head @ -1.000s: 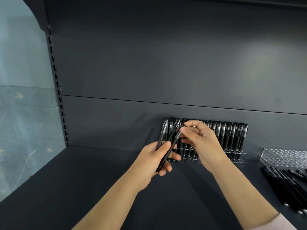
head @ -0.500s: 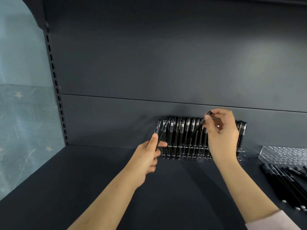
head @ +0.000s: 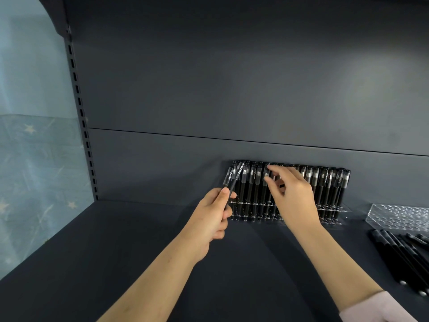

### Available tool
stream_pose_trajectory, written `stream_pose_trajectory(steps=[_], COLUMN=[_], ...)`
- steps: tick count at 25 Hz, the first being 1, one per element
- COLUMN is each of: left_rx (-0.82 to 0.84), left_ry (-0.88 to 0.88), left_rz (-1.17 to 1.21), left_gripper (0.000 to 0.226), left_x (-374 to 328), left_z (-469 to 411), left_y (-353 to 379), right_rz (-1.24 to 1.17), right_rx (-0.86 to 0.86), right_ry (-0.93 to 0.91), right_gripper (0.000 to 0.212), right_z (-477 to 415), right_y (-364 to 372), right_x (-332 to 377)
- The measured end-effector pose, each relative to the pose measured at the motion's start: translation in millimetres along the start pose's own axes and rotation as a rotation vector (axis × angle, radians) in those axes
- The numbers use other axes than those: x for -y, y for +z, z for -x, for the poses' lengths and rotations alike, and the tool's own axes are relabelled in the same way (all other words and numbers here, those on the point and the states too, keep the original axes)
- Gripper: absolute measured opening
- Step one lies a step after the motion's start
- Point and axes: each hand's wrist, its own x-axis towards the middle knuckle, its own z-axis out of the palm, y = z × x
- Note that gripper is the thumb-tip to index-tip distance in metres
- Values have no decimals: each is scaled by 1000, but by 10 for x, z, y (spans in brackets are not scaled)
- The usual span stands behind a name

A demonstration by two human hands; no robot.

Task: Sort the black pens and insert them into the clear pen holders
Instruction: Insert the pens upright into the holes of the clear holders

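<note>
Head camera gives me a dark shelf (head: 116, 252) with both bare forearms reaching in over it. My read of the left hand (head: 213, 214): fingers curled, thumb laid on top, gripping the lower barrels of what look like two held pens (head: 229, 180). They rise tilted up and to the right, with their capped ends just in front of the left end of the pen row. I cannot tell whether they touch that row.

The right hand (head: 294, 201) is up at the filled holder (head: 334, 209), a clear rack standing against the back panel (head: 232, 77). Thumb and forefinger pinch the cap of an upright pen (head: 266, 174) left of the rack's middle, while the other fingers (head: 282, 182) hang loosely curled in front of the neighbouring pens. The pinch itself is slightly blurred. A pink sleeve (head: 371, 307) shows at the bottom edge.

Standing pens (head: 325, 182) fill the rack side by side, black barrels with greyish caps.

To the right, apart from the rack, I see an empty holder (head: 399, 216), clear and dotted with holes. Just in front of it loose pens (head: 399, 254) lie flat on the shelf in a bunch.

A slotted upright (head: 80, 112) runs down the left side, with a pale blue star-printed sheet (head: 30, 159) beyond it.
</note>
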Motion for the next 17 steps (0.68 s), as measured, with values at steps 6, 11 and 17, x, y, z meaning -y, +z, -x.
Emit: stream_pose_trajectory(steps=[6,11,17], left_rx=[31,103,105], left_ry=[3,-5,-19], left_rz=[-15,-18,-46], left_gripper=[29,28,32], left_x=[-15,-34,-43], left_z=[19,71,78], left_y=[21,69,74], right_rz=[-193,-627,-1125], right_rx=[2,215,194], right_ry=[63,367,608], right_gripper=[27,19,3], right_z=[-31,-50,-72], right_y=[-79,-140,-224], right_x=[161,380,376])
